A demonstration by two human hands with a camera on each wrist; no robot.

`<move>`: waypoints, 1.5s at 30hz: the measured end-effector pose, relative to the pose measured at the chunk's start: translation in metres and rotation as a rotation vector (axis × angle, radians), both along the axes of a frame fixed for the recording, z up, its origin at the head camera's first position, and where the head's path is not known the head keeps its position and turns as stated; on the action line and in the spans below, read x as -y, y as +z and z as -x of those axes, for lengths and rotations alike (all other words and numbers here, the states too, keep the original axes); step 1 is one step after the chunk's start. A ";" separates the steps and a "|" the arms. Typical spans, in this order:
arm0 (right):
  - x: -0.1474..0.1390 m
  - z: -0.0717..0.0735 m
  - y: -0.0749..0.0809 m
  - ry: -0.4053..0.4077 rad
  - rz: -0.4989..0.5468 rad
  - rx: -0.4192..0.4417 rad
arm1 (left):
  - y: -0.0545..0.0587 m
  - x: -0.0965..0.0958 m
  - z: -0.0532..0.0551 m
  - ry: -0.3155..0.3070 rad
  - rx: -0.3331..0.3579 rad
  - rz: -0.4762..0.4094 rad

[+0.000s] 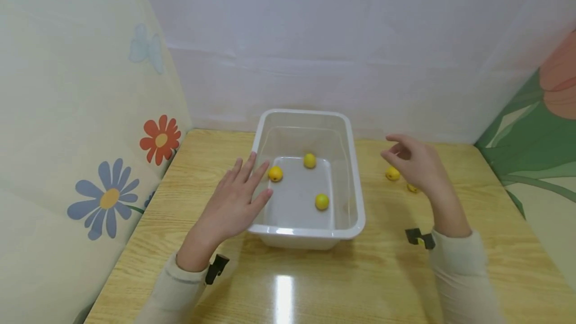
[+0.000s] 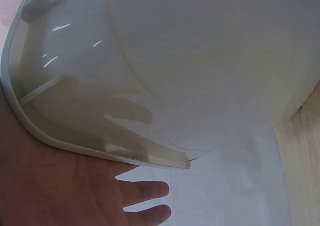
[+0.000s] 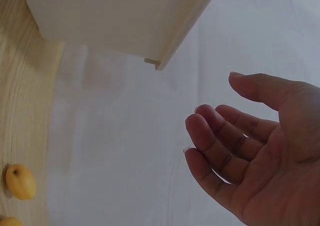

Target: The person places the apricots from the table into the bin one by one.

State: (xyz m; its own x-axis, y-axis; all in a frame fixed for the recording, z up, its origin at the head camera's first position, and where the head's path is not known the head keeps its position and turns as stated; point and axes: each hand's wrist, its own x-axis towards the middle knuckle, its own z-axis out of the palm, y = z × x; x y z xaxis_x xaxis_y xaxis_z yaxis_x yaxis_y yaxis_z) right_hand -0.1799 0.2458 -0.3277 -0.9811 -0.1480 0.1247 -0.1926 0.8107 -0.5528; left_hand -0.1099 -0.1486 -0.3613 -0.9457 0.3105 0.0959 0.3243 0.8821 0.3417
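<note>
A white plastic bin (image 1: pixel 306 234) stands on the table with three small yellow fruits lying inside, one (image 1: pixel 275 173) near the left wall, another (image 1: pixel 309 160) toward the back and a third (image 1: pixel 321 201) at the front right. My left hand (image 1: pixel 231 204) lies along the bin's left rim with fingers spread and straight, and holds nothing. To the right of the bin, my right hand (image 1: pixel 414 161) is raised above the table, its fingers loosely curved and the palm bare in the right wrist view. Below it lies a yellow fruit (image 3: pixel 21 181) with another (image 3: pixel 10 221) beside it.
The wooden table (image 1: pixel 211 284) ends at a white cloth backdrop (image 1: pixel 288 79) behind the bin. Flower-printed panels (image 1: pixel 108 129) flank the left and right sides. Dark wrist mounts (image 1: pixel 217 269) sit at both sleeves.
</note>
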 end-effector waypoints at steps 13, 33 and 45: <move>-0.028 -0.005 -0.007 -0.047 -0.018 -0.011 | 0.000 -0.001 0.000 0.002 0.012 -0.006; -0.058 -0.017 -0.044 -0.125 0.020 0.070 | -0.004 0.000 -0.005 -0.015 0.002 0.017; -0.078 -0.015 -0.066 -0.178 0.036 0.086 | -0.004 0.001 -0.005 -0.020 -0.001 0.026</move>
State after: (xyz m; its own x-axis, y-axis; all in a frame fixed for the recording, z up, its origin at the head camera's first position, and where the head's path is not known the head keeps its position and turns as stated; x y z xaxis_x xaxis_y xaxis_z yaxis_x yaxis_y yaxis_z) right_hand -0.1644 0.3234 -0.3934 -0.9986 0.0320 0.0415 0.0013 0.8070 -0.5906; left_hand -0.1051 -0.1493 -0.3656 -0.9392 0.3319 0.0883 0.3423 0.8840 0.3185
